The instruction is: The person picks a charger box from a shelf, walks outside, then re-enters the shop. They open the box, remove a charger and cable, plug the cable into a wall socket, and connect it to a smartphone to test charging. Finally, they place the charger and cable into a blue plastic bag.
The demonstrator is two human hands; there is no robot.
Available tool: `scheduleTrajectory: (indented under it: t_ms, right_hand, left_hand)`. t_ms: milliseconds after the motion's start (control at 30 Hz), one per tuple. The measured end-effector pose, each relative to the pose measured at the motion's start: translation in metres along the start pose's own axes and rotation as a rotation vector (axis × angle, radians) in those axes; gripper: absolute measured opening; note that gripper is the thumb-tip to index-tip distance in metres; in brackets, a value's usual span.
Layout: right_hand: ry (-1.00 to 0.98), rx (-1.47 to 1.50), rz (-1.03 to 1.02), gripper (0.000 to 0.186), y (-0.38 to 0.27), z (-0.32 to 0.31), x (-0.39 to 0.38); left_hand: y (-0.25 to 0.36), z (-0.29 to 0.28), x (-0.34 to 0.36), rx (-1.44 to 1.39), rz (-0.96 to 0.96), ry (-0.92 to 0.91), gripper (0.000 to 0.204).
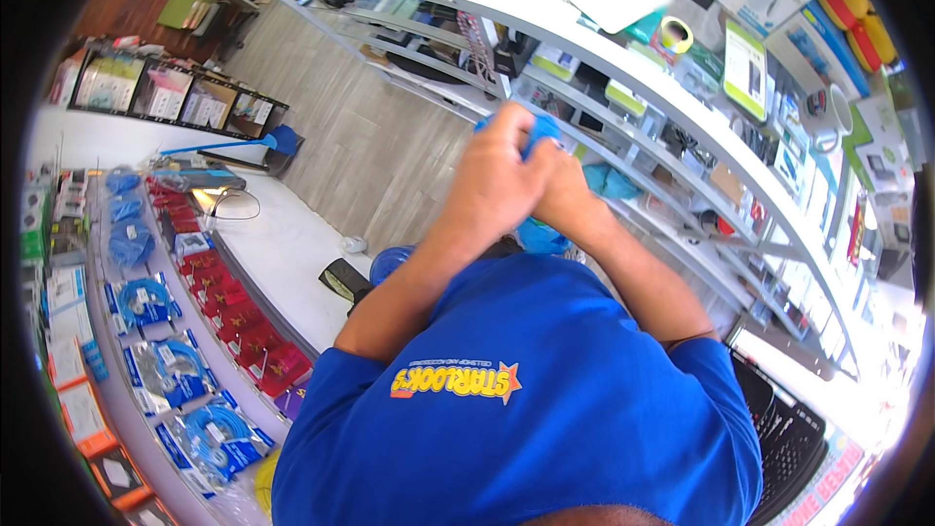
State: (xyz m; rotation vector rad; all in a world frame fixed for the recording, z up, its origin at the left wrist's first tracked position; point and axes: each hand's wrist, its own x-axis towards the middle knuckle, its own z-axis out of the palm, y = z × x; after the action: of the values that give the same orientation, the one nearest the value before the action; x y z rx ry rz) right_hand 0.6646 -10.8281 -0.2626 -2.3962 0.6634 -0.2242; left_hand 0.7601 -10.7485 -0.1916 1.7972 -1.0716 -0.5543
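Both my arms reach forward, and my hands meet in front of me with fingers closed. My left hand (495, 173) and my right hand (567, 193) are wrapped round a bunched blue cloth (542, 131). Parts of the cloth stick out above and between the fingers; the rest of it is hidden in my grip. Just below my hands, past the front of my blue shirt (584, 380), a blue object (541, 236) shows in part, its kind unclear.
A glass display counter (682, 127) with stocked shelves runs along the right. A mug (826, 115) and a tape roll (675, 34) sit on top. On the left, packs of blue cable (180, 365) hang beside red packets (229, 307). A long-handled blue tool (229, 145) lies beyond.
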Motion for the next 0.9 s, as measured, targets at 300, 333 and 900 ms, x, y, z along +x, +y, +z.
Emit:
scheduleTrajectory:
  t_ms: [300,333,900]
  right_hand:
    - [0.05,-0.085,-0.356,0.037,0.001,-0.116,-0.097]
    - [0.102,-0.137,-0.38,0.038,0.003,-0.125,-0.111]
    - [0.577,0.264,0.359,0.032,0.093,-0.195,-0.268]
  left_hand:
    - [0.047,-0.046,0.001,-0.698,-0.151,0.0,0.016]
    - [0.051,-0.055,0.006,-0.729,-0.054,-0.038,0.016]
    - [0.288,0.163,-0.01,-0.929,0.413,-1.102,0.031]
